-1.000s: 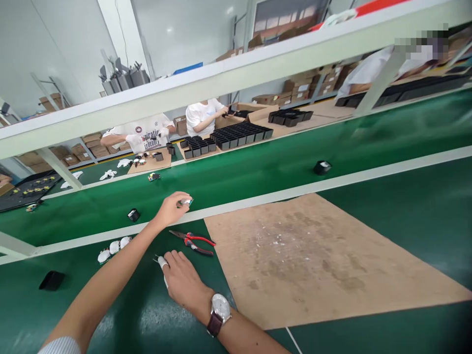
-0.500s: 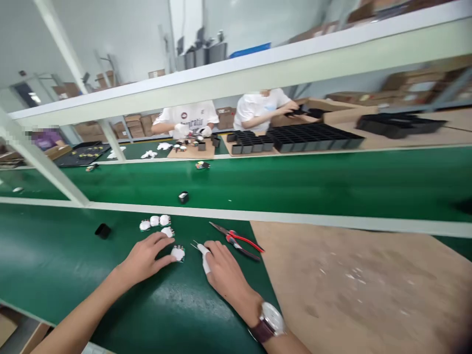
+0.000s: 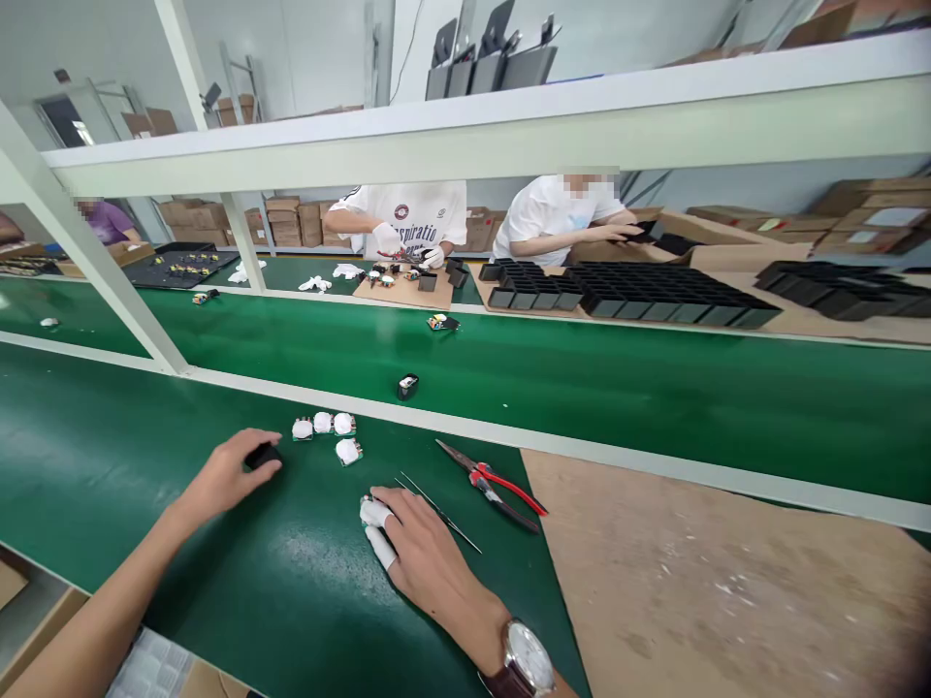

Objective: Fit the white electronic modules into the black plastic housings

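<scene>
My left hand has its thumb and fingers curled round a small black plastic case on the green bench. My right hand, with white finger cots on two fingers and a wristwatch, pinches at a small circuit board, mostly hidden by the fingertips. Metal tweezers lie beside and partly behind my right hand. Between the hands, farther back, sit several small circuit boards with white rounded tops, one nearer than the row. Red-and-black-handled pliers lie to the right.
Brown cardboard covers the bench at right. Beyond a pale rail runs a green belt carrying a black case and a part with wires. Across it, two people work near rows of black cases. A shelf beam crosses above.
My left hand has moved left from the boards to the black case and closed on it. My right hand has put down the tweezers and reached the near board. The view has shifted.
</scene>
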{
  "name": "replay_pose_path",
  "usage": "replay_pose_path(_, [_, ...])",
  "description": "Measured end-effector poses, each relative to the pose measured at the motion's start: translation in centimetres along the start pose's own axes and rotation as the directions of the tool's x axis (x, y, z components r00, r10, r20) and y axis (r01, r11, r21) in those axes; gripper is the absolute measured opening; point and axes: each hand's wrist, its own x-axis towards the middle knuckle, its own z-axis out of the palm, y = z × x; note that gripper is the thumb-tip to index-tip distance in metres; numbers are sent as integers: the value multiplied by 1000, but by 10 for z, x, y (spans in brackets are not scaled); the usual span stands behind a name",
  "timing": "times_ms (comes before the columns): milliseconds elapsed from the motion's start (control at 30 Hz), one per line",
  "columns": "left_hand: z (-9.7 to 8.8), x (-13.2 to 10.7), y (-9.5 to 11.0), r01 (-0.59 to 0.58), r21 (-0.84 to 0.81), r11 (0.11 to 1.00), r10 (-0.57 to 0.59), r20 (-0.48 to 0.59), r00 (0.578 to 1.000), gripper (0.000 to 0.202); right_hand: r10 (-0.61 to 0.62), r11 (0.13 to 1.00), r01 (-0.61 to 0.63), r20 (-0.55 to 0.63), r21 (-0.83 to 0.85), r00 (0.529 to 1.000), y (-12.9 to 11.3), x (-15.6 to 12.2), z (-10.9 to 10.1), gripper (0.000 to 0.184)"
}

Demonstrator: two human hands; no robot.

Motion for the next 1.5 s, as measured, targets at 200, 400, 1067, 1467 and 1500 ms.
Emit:
replay_pose_path(200, [48,12,89,-280,-123,952,301,230,925,56,73,989,-65,-53,131,996,-2,-8,-13,45])
replay_pose_path(400, [73,20,80,-251,-83,964,263,197,945,75,96,992,-95,-4,84,995,-3,-11,-7,22])
replay_pose_path(1067, [48,7,69,-64,-448,892,218,301,928,76,166,984,-164,-35,73,985,-4,-16,-11,36])
replay_pose_path(1467, [71,-3,94,-290,-490,822,388,109,915,78,108,971,-59,-204,234,973,-18,-5,-30,58])
replay_pose_path(1500, [71,-4,95,-279,-467,839,374,122,919,81,105,972,-58,-201,227,974,-18,-5,-30,57])
